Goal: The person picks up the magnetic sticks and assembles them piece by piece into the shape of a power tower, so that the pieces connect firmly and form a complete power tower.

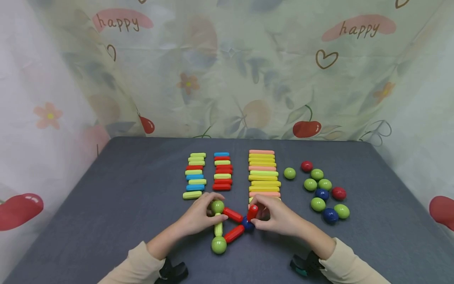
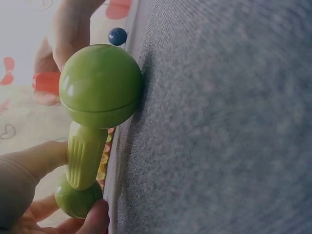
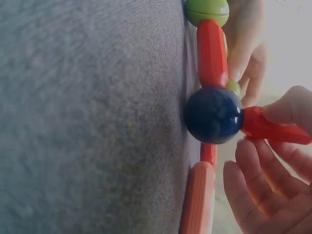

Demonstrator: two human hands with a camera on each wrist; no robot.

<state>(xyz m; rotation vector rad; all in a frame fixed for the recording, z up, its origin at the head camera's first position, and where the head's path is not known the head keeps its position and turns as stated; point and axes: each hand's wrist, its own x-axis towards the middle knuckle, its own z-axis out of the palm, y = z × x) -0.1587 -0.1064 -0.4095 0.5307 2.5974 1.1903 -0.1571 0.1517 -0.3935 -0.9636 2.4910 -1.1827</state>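
A flat triangle lies on the dark cloth: two green balls (image 1: 218, 245) joined by a yellow-green rod (image 1: 218, 229), and two red rods (image 1: 234, 234) meeting at a blue ball (image 3: 213, 115). My left hand (image 1: 198, 215) grips the far green ball (image 1: 217, 206), fingers behind it and thumb by the yellow-green rod. Between thumb and fingers, my right hand (image 1: 280, 215) pinches another red rod (image 3: 273, 127). This rod stands up from the blue ball, its lower end right at the ball's surface in the right wrist view.
Behind the hands lie two columns of short coloured rods (image 1: 194, 172) (image 1: 222, 176) and one column of longer yellow, pink and green rods (image 1: 263, 178). Loose green, red and blue balls (image 1: 318, 204) are spread at the right. A printed curtain (image 1: 230, 79) hangs behind the table.
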